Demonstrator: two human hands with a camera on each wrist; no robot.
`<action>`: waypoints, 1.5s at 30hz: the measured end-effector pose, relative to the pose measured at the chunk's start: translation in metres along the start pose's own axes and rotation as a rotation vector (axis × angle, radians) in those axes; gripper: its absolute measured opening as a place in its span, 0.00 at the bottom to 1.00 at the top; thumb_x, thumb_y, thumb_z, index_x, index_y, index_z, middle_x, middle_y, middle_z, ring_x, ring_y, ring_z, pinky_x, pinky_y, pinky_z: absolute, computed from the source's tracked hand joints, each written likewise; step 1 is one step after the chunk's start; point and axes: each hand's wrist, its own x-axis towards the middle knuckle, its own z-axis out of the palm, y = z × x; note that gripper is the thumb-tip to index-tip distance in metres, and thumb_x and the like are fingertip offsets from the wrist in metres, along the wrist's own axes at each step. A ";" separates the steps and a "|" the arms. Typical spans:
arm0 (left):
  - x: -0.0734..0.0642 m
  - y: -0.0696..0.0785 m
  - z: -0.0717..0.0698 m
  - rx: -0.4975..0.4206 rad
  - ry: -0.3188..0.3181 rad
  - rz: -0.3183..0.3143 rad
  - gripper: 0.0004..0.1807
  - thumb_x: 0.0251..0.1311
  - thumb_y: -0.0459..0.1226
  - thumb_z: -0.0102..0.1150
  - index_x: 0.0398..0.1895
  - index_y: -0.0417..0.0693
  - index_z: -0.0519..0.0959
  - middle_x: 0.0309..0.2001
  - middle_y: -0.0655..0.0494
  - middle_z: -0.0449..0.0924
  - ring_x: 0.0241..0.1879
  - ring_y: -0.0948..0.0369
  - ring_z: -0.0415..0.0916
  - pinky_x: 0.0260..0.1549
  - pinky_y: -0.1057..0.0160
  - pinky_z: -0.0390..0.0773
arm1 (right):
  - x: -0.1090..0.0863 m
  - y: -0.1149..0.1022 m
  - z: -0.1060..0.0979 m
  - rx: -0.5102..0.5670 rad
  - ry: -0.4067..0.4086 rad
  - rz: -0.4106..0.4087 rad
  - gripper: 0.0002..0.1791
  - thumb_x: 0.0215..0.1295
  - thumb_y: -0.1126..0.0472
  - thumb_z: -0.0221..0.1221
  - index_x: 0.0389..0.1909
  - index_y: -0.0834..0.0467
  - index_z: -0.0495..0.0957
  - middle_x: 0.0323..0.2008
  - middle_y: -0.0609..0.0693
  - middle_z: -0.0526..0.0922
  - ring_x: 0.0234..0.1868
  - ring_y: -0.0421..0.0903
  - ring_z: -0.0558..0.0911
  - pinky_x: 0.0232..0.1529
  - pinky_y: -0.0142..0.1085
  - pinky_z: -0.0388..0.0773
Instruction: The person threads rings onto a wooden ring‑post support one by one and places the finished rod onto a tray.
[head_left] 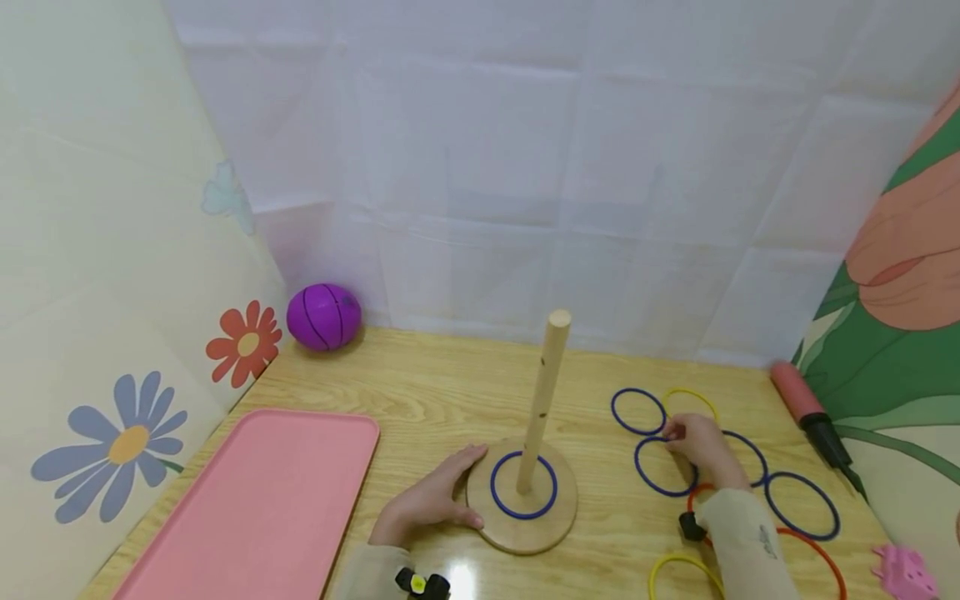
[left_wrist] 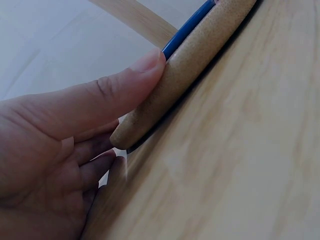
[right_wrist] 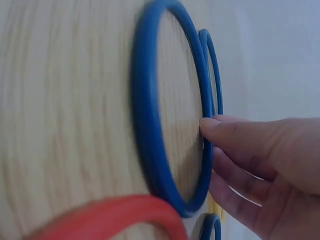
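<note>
A wooden ring-toss stand has a round base (head_left: 513,540) and an upright post (head_left: 546,383). One blue ring (head_left: 525,517) lies flat on the base around the post. My left hand (head_left: 431,497) grips the base at its left side, the thumb (left_wrist: 135,75) on the rim and the fingers beyond it. To the right, my right hand (head_left: 705,450) pinches the far edge of another blue ring (right_wrist: 145,100) between thumb and fingers. That ring lies close against the table, and a red ring (right_wrist: 125,210) overlaps its near end in the right wrist view.
More blue rings (head_left: 836,525), yellow rings (head_left: 660,562) and red rings (head_left: 828,554) lie about the right hand. A pink tray (head_left: 262,500) and purple ball (head_left: 324,317) are on the left. At the right edge are a pink-and-black pump (head_left: 806,404) and a pink toy (head_left: 905,573).
</note>
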 end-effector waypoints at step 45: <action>0.001 -0.004 0.002 -0.002 0.013 0.015 0.57 0.42 0.40 0.76 0.74 0.35 0.53 0.74 0.34 0.50 0.75 0.37 0.42 0.71 0.37 0.42 | -0.012 -0.076 -0.034 0.453 0.250 0.040 0.17 0.69 0.63 0.56 0.52 0.71 0.78 0.44 0.71 0.82 0.27 0.27 0.82 0.35 0.32 0.86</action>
